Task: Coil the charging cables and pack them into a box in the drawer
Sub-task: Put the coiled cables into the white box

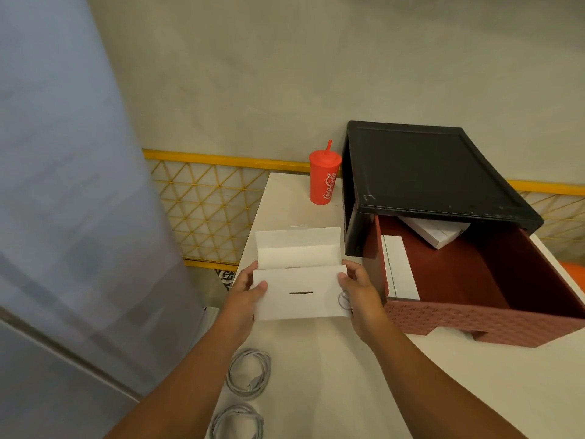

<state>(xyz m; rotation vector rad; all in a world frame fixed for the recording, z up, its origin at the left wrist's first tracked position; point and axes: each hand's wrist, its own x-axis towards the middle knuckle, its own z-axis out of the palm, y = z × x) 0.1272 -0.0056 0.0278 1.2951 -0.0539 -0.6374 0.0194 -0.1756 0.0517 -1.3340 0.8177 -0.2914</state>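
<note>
Both grips [246, 290] [361, 294] on box [297, 280] ends

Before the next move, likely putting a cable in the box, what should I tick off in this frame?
1. Lid of the white box open: ok.
2. Both the left hand and right hand grip the white box: ok.
3. The upper cable and lower cable lie coiled on the table: ok.
4. The drawer is open, with floor space: ok.
5. A hand free for a cable: not ok.
6. Box interior empty: cannot tell.
</note>
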